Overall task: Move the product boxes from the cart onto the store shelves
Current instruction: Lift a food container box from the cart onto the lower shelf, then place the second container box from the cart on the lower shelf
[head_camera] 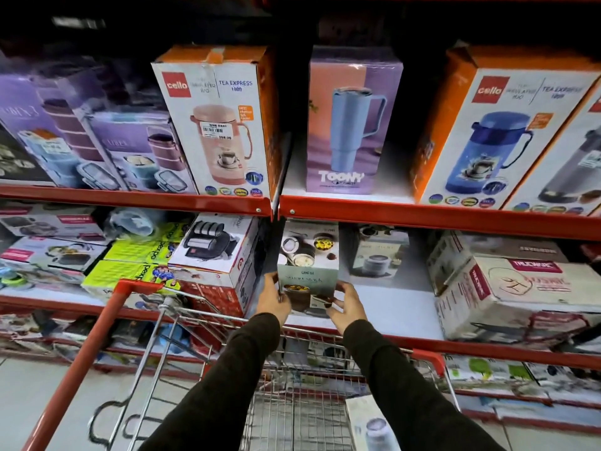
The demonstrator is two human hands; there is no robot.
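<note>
Gripping box point(307, 268), top hidden behind shelf beam point(422, 216)

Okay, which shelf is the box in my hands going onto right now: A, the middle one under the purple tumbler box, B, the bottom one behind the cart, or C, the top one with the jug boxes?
A: left hand and right hand hold the box upright at the middle shelf.

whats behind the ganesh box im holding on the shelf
The Ganesh box, gripped by the left hand and right hand, hides the shelf space directly behind; only dark shadow shows around it.
</note>
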